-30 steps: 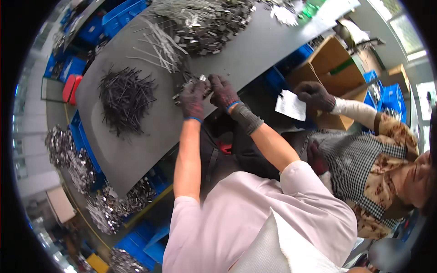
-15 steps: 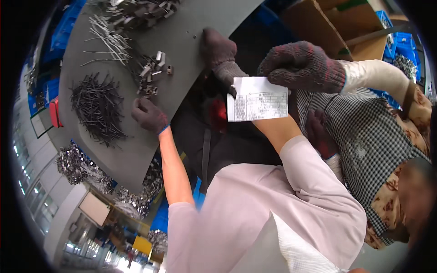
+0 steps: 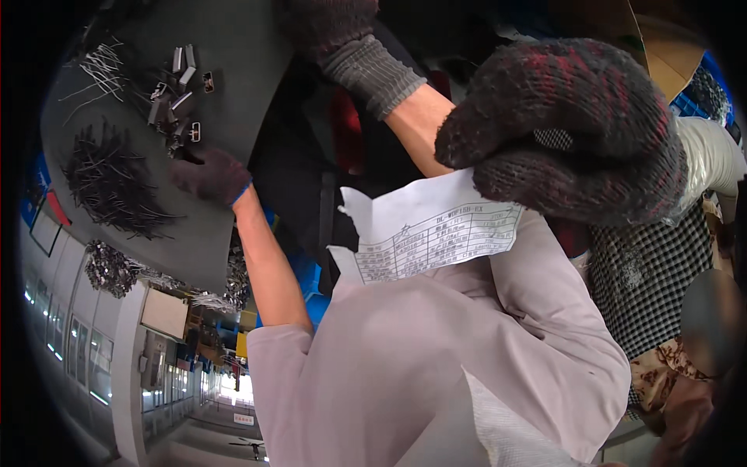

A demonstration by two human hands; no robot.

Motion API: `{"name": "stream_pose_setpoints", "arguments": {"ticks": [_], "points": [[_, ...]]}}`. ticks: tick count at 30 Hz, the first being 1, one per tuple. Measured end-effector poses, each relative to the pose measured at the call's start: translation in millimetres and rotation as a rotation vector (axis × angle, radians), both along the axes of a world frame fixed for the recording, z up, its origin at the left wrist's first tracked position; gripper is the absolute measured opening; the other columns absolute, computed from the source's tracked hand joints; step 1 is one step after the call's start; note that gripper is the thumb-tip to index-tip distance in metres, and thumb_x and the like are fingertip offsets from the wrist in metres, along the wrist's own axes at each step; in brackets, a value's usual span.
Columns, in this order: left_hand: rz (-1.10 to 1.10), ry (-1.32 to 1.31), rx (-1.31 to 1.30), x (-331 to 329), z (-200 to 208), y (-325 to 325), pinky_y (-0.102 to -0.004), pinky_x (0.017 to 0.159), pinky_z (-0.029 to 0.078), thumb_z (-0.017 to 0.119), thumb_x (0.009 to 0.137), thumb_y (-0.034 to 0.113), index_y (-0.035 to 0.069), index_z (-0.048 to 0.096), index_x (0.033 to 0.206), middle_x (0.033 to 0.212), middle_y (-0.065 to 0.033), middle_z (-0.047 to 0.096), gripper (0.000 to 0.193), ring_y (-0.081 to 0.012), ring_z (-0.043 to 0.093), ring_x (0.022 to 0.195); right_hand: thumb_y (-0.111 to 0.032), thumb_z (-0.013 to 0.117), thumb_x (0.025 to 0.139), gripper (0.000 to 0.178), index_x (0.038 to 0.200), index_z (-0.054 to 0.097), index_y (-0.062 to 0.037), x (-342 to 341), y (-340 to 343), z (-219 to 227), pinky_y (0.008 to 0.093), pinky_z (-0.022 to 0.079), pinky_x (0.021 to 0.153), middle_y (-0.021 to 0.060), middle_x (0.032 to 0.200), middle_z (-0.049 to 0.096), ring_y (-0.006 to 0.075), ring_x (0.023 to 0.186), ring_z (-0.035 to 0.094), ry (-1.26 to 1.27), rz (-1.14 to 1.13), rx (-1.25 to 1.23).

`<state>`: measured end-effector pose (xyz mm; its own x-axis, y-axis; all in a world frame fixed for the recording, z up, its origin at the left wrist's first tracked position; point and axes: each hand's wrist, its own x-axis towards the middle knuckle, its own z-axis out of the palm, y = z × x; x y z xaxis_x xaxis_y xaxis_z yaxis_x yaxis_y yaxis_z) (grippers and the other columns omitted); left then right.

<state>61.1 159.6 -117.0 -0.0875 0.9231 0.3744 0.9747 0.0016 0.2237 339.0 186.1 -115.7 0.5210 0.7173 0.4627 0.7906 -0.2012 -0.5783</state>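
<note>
My left hand (image 3: 208,177), in a dark knitted glove, rests on the grey table with its fingers loosely curled and the thumb apart, holding nothing that I can see. It lies beside a small group of metal clips (image 3: 173,117). At the top edge is my right hand (image 3: 331,23), also gloved; its fingers are cut off and dark. Another person's gloved hand (image 3: 576,132) comes in from the right, close over my right forearm. Those fingers pinch a torn white paper slip (image 3: 436,222) with a printed table, which hangs across my right arm.
Left of my left hand lie a heap of dark thin strips (image 3: 113,183) and a bundle of pale wires (image 3: 101,70) on the grey table (image 3: 226,47). Heaped shiny metal parts (image 3: 109,268) stand beyond its edge. The other person's checked apron (image 3: 654,272) is close at the right.
The other person's hand and the slip have come much nearer and look larger. The slip has tilted. The view has shifted, so my right hand now sits at the top edge.
</note>
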Motion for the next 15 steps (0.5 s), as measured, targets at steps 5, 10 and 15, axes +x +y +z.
{"name": "stream_pose_setpoints", "arguments": {"ticks": [5,10,15], "points": [[-0.023,-0.025,0.096,4.5,2.9,-2.4,-0.0482,0.092,0.049,0.064,0.096,0.027,-0.007,0.06,0.12,0.117,-0.028,0.064,0.042,-0.0441,0.061,0.107,-0.021,0.06,0.088,0.012,0.096,0.065,-0.0137,1.5,-12.0,1.5,0.0437,0.051,0.049,0.0106,0.066,0.062,0.0307,0.057,0.064,0.016,0.012,-0.008],[0.001,0.073,0.204,-14.0,-19.0,9.2,-0.0481,0.083,0.051,0.069,0.093,0.035,-0.005,0.063,0.108,0.105,-0.0242,0.066,0.043,-0.0422,0.063,0.096,-0.022,0.061,0.088,0.012,0.096,0.065,-0.0137,4.2,-16.0,3.1,0.0438,0.051,0.05,0.0108,0.067,0.062,0.031,0.058,0.064,0.005,0.012,0.001],[-0.012,0.106,0.134,-27.4,-25.2,8.7,-0.0472,0.079,0.051,0.07,0.092,0.037,-0.003,0.064,0.104,0.098,-0.021,0.066,0.042,-0.0395,0.063,0.091,-0.022,0.061,0.087,0.012,0.096,0.065,-0.0137,5.5,-19.4,5.7,0.0438,0.051,0.05,0.0111,0.067,0.062,0.0314,0.058,0.065,0.006,0.019,0.006]]}}
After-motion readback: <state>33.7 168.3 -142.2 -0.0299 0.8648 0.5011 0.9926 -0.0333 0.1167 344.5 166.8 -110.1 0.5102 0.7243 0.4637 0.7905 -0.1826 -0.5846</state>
